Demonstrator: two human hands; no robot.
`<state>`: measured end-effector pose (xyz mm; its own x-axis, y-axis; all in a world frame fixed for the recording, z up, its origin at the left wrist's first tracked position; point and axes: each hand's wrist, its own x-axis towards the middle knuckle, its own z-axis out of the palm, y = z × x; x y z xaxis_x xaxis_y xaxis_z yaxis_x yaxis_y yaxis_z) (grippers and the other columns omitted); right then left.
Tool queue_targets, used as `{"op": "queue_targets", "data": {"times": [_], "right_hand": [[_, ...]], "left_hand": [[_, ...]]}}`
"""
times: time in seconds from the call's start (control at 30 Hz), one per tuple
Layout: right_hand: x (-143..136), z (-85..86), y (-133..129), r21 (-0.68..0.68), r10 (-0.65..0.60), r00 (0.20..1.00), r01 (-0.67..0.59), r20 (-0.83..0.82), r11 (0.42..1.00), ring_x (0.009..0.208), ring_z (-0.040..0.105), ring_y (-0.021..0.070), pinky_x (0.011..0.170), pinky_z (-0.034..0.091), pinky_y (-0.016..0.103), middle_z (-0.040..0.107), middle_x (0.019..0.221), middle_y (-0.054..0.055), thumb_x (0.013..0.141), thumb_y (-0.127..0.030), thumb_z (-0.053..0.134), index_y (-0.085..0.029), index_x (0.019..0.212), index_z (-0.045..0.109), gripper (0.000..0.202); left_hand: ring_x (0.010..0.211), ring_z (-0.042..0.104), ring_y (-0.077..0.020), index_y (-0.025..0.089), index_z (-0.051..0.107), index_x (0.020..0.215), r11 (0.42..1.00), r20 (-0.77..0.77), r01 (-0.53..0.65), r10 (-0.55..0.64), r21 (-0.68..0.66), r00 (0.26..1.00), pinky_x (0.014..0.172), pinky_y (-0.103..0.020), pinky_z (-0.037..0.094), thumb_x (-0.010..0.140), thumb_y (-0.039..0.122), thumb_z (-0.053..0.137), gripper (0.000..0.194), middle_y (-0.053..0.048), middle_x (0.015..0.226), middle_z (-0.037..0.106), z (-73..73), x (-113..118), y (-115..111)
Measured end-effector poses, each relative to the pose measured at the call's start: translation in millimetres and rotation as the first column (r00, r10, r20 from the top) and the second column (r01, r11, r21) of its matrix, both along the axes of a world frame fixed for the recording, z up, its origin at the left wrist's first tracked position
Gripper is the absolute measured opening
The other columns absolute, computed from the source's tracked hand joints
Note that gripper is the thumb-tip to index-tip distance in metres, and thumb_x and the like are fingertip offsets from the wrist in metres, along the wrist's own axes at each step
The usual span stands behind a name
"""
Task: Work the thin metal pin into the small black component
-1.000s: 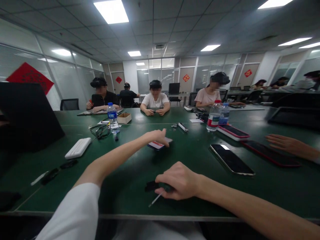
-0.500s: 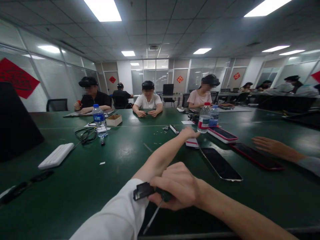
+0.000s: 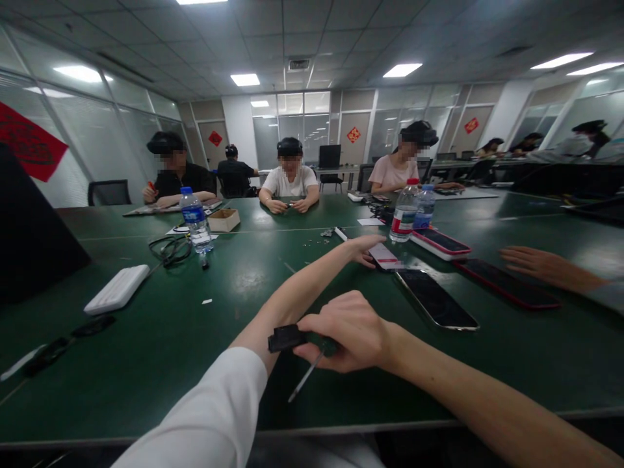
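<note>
My left hand (image 3: 364,249) reaches far forward over the table, fingers stretched out, at the near-left end of a smartphone with a lit screen (image 3: 385,256). It appears to touch the phone's edge. My right hand (image 3: 347,331) is closed in front of my left forearm. Between its thumb and forefinger is a small black block-shaped part (image 3: 285,338). The same hand also grips a screwdriver (image 3: 306,379), its metal shaft pointing down and left; the dark green handle is mostly covered by the fingers.
A black-screened phone (image 3: 437,299), a red-edged phone (image 3: 507,283) and another person's hand (image 3: 550,268) lie to the right. Bottles (image 3: 403,214) stand behind. At left are a white power strip (image 3: 117,290), a cable (image 3: 169,249), a bottle (image 3: 195,224) and a small box (image 3: 224,220).
My left hand has drawn back leftward from over the lit phone, so more of its screen shows. My right hand still holds the black part and screwdriver. The view has tilted down slightly.
</note>
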<state>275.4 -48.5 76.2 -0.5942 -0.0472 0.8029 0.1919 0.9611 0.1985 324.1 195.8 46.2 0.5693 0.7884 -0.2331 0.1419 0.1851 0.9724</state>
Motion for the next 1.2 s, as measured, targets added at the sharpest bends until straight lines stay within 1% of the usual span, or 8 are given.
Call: {"op": "queue_targets", "data": {"times": [0.1, 0.3, 0.47, 0.6, 0.73, 0.93, 1.07, 1.2], "right_hand": [[0.8, 0.8, -0.3, 0.011, -0.011, 1.000, 0.011, -0.001, 1.000, 0.048, 0.058, 0.0076, 0.047, 0.037, 0.021, 0.063, 0.061, -0.005, 0.092, -0.029, 0.064, -0.015, 0.099, 0.059, 0.017], [1.5, -3.0, 0.1, -0.001, -0.040, 0.998, 0.040, 0.054, 0.999, 0.051, 0.061, 0.0083, 0.049, 0.040, 0.021, 0.063, 0.061, -0.006, 0.091, -0.031, 0.063, -0.016, 0.097, 0.061, 0.016], [6.0, -6.2, 1.7, -0.038, -0.033, 0.997, 0.035, 0.068, 0.999, 0.055, 0.063, 0.0086, 0.053, 0.043, 0.020, 0.065, 0.064, -0.005, 0.091, -0.031, 0.062, -0.017, 0.100, 0.061, 0.017], [9.0, -3.3, 2.0, -0.033, -0.030, 0.999, 0.031, 0.034, 0.999, 0.053, 0.061, 0.0085, 0.053, 0.042, 0.020, 0.067, 0.066, -0.004, 0.091, -0.029, 0.064, -0.016, 0.101, 0.060, 0.017], [11.2, -5.2, 8.5, -0.045, -0.063, 0.998, 0.061, -0.023, 0.997, 0.052, 0.061, 0.0080, 0.054, 0.042, 0.020, 0.069, 0.068, -0.003, 0.089, -0.029, 0.068, -0.015, 0.099, 0.061, 0.019], [11.1, -30.7, 34.6, -0.296, -0.190, 0.981, 0.191, 0.034, 0.936, 0.052, 0.060, 0.0105, 0.053, 0.041, 0.021, 0.067, 0.064, -0.002, 0.092, -0.033, 0.063, -0.015, 0.099, 0.065, 0.019], [1.0, -46.5, 46.3, -0.490, -0.254, 0.919, 0.378, 0.301, 0.785, 0.056, 0.061, 0.0127, 0.055, 0.041, 0.022, 0.069, 0.071, 0.000, 0.093, -0.036, 0.061, -0.016, 0.104, 0.067, 0.023], [-14.0, -51.8, 45.8, -0.494, -0.249, 0.846, 0.486, 0.471, 0.721, 0.061, 0.063, 0.0148, 0.058, 0.040, 0.023, 0.070, 0.073, 0.002, 0.094, -0.038, 0.060, -0.017, 0.107, 0.068, 0.026]], "left_hand": [[0.109, 0.058, -0.0287, 0.016, 0.055, 0.118, 0.998, -0.021, 0.049, -0.050, -0.046, 0.999, 0.088, -0.044, 0.056, 0.074, 0.030, 0.076, 0.050, -0.017, 0.127, 0.056, -2.2, -2.9, -2.1], [0.088, 0.062, -0.0186, 0.017, 0.054, 0.114, 0.998, 0.049, 0.040, -0.037, -0.053, 0.998, 0.084, -0.037, 0.057, 0.089, 0.032, 0.061, 0.030, -0.010, 0.107, 0.063, -2.7, 9.6, -7.7], [0.093, 0.061, -0.0191, 0.016, 0.053, 0.120, 1.000, 0.076, 0.014, -0.012, -0.021, 0.997, 0.086, -0.033, 0.055, 0.093, 0.039, 0.056, 0.036, -0.011, 0.110, 0.062, 1.8, 27.8, -17.4], [0.100, 0.062, -0.0218, 0.014, 0.049, 0.127, 1.000, 0.039, -0.003, 0.003, 0.012, 0.999, 0.083, -0.031, 0.055, 0.094, 0.040, 0.055, 0.043, -0.016, 0.123, 0.058, 9.9, 14.7, -23.7], [0.098, 0.064, -0.0217, 0.016, 0.044, 0.131, 0.997, -0.048, 0.003, 0.001, 0.081, 0.999, 0.080, -0.032, 0.057, 0.094, 0.039, 0.058, 0.046, -0.020, 0.134, 0.052, 21.2, -41.8, -31.7], [0.084, 0.066, -0.0154, 0.017, 0.054, 0.118, 0.961, -0.152, 0.051, -0.010, 0.271, 0.988, 0.081, -0.032, 0.055, 0.089, 0.025, 0.063, 0.031, -0.009, 0.109, 0.066, 10.6, -189.5, -84.6], [0.091, 0.065, -0.0169, 0.019, 0.055, 0.119, 0.774, -0.377, 0.206, 0.045, 0.598, 0.925, 0.086, -0.034, 0.052, 0.088, 0.017, 0.054, 0.032, -0.005, 0.106, 0.069, -19.2, -278.8, -144.7], [0.092, 0.064, -0.0187, 0.023, 0.054, 0.127, 0.621, -0.482, 0.247, 0.242, 0.744, 0.842, 0.085, -0.033, 0.052, 0.084, 0.016, 0.054, 0.043, -0.004, 0.114, 0.068, -35.9, -317.6, -191.7]]}}
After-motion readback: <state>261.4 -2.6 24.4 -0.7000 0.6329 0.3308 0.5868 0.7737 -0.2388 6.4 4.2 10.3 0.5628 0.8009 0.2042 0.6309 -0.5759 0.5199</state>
